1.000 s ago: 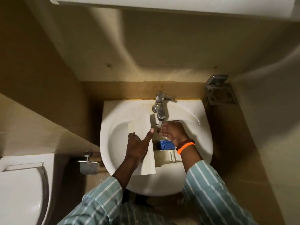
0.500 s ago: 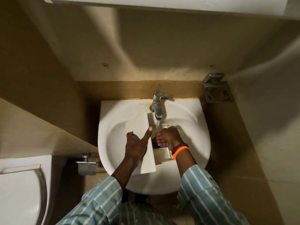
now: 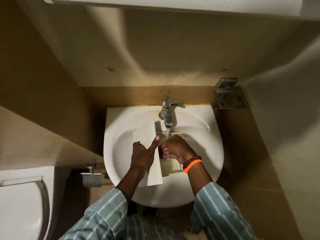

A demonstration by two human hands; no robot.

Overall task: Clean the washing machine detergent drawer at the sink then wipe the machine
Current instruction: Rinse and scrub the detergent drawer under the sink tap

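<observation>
The white detergent drawer [image 3: 170,168] lies in the white sink [image 3: 204,153] under the chrome tap [image 3: 166,111], which runs water. My left hand [image 3: 142,154] grips the drawer's broad front panel [image 3: 145,135], thumb stretched along its right edge. My right hand [image 3: 178,149], with an orange band and beads at the wrist, sits inside the drawer's compartments under the stream, fingers bent down and wet. What lies under the right hand's fingers is hidden.
A metal soap holder [image 3: 229,97] is fixed to the wall right of the sink. A toilet [image 3: 22,201] stands at the lower left, with a chrome paper holder [image 3: 91,175] between it and the sink. Beige walls close in on both sides.
My right hand has moved within the drawer under the water and now covers the blue insert seen a second ago. The left hand keeps its hold on the panel.
</observation>
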